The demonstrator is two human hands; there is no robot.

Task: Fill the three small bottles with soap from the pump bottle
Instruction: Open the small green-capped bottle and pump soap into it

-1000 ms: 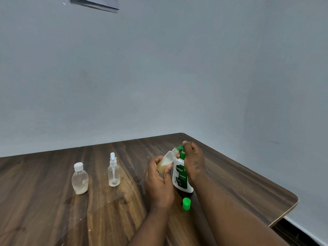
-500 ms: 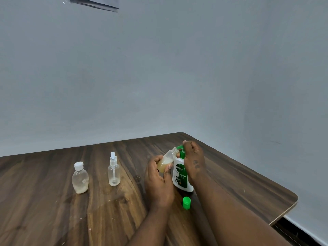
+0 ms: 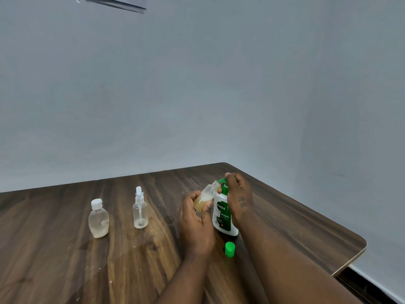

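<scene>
A white and green pump bottle (image 3: 223, 218) stands on the wooden table (image 3: 65, 260). My right hand (image 3: 237, 197) is curled over its green pump head. My left hand (image 3: 195, 222) holds a small clear bottle (image 3: 206, 196), tilted with its open neck against the pump nozzle; yellowish soap fills its lower part. Its green cap (image 3: 229, 249) lies on the table in front of the pump bottle. To the left stand a small spray bottle (image 3: 140, 210) and a small flip-cap bottle (image 3: 98, 219), both capped and almost without liquid.
The table's right edge (image 3: 350, 263) runs close beside my right forearm, with its far corner just behind the pump bottle. A plain grey wall rises behind the table.
None of the bottles has visibly moved. Both hands hold the same pose at the pump, with only a slight shift of the right hand on the pump head.
</scene>
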